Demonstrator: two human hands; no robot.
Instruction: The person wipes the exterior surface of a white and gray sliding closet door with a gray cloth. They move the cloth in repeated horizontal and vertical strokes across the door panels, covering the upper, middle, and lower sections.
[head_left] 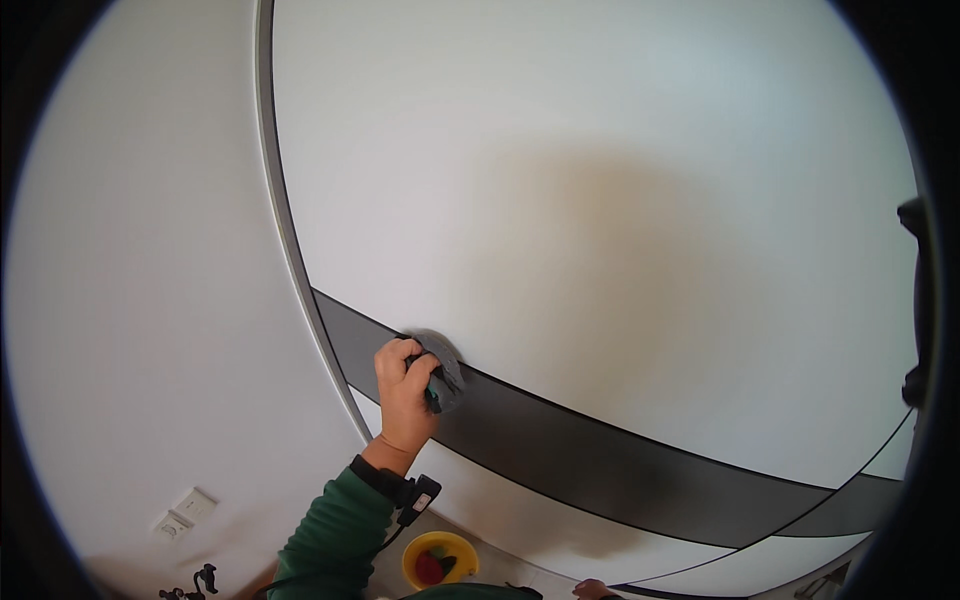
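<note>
My left hand [405, 385], in a green sleeve with a black strap at the wrist, is closed around a grey rounded pad [453, 385] with a dark, partly green piece under the fingers. The pad lies against the dark grey band [540, 410] that crosses a large white panel [420, 200], and its upper edge overlaps the white part. Whether it is a cloth or a stiff pad, I cannot make out. Only a small part of my right hand [592, 588] shows at the lower edge, its fingers mostly hidden.
Below my left arm, a yellow bucket [472, 560] holds a red thing and a dark green thing. Wall sockets [185, 512] sit on the pale wall at left. A black clamp-like object [195, 585] stands at lower left. Something dark [922, 310] runs along the right edge.
</note>
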